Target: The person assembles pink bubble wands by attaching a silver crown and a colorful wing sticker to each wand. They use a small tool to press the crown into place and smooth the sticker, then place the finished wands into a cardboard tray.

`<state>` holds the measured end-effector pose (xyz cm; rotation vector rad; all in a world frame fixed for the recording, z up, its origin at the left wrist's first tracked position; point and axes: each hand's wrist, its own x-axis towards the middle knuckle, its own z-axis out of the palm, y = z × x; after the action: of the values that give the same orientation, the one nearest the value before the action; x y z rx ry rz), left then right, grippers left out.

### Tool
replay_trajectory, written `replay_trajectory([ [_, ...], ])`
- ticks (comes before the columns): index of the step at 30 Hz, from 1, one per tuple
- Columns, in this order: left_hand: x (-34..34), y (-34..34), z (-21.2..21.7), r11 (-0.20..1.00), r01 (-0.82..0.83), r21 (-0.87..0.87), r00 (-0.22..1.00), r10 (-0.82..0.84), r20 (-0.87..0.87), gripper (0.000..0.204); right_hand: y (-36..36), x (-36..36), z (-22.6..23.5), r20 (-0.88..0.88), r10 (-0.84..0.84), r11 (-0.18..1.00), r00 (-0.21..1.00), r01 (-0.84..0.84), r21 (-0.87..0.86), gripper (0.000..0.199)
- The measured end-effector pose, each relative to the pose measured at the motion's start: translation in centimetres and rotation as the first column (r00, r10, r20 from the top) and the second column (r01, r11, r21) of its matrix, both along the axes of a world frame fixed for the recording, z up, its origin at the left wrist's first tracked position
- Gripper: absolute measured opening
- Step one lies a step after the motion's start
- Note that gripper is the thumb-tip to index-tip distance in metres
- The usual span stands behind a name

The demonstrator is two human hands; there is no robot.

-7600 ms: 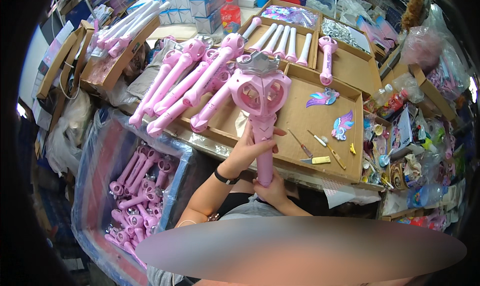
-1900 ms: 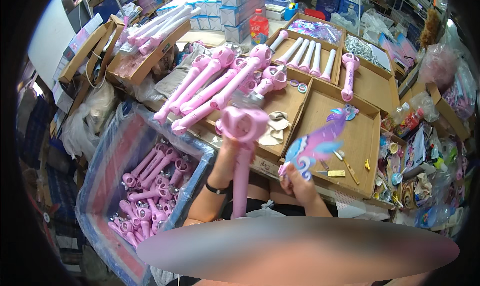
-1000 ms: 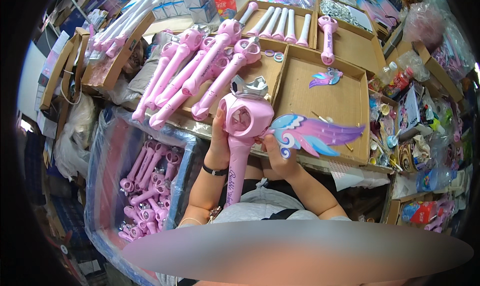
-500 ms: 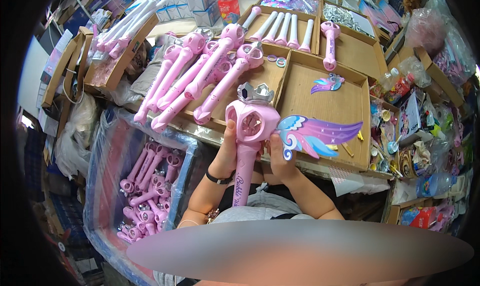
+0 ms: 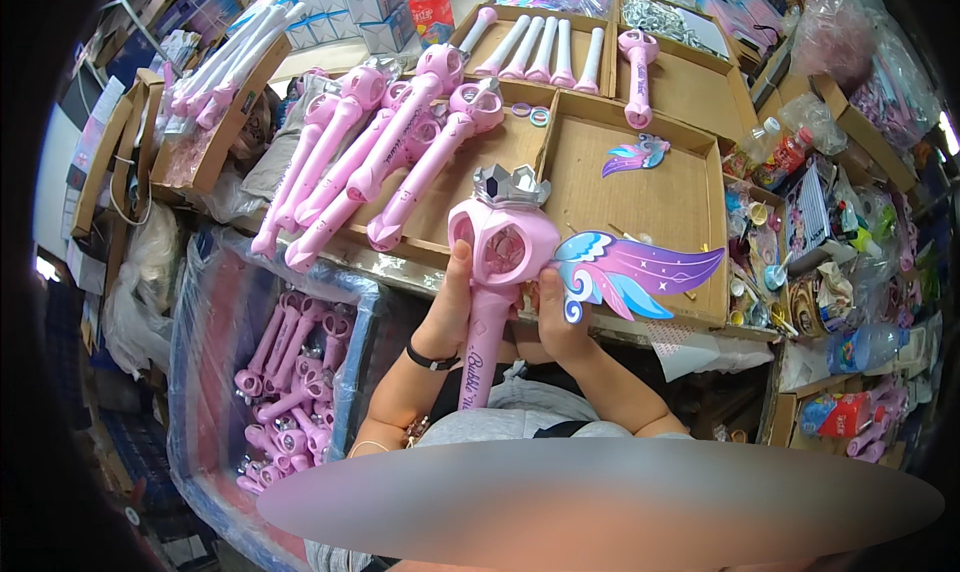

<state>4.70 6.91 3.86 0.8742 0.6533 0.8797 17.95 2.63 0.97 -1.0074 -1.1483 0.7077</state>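
Steady the wand (image 5: 490, 307), press the wing (image 5: 648, 272) at its root

The wand is held silver crown (image 5: 512, 185) up. The left hand (image 5: 450, 307) wraps its left side; the right hand (image 5: 562, 322) pinches the wing's root at its right side, the tip pointing away. Whether the joint is seated, I cannot tell. Best, I judge: keep the wand firm from the left and press close beside it, not out at the wing's tip.

A red bottle (image 5: 431, 14) stands beside stacked blue-and-white boxes (image 5: 387, 34) near the top, left of centre; a clear bottle (image 5: 866, 350) lies lower right, a pinkish plastic bag (image 5: 832, 49) upper right.
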Motion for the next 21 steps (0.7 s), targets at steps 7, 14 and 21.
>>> replay_trajectory([
  [7,-0.7,1.2,-0.9,0.999,0.018,0.027,1.000,-0.017,-0.010,0.079,1.7,0.7,0.2,-0.010,0.142,0.985,0.990,-0.143,-0.093,0.024],
  [14,-0.6,1.7,-0.1,0.992,-0.122,0.028,0.991,0.121,0.052,0.083,-1.2,1.6,0.7,-0.094,0.220,0.950,0.971,-0.235,-0.205,0.022],
  [21,-0.1,1.3,0.0,0.999,-0.046,0.022,0.998,0.044,0.053,0.080,-0.1,1.0,0.6,0.020,0.209,0.977,0.978,-0.208,-0.056,0.009],
])
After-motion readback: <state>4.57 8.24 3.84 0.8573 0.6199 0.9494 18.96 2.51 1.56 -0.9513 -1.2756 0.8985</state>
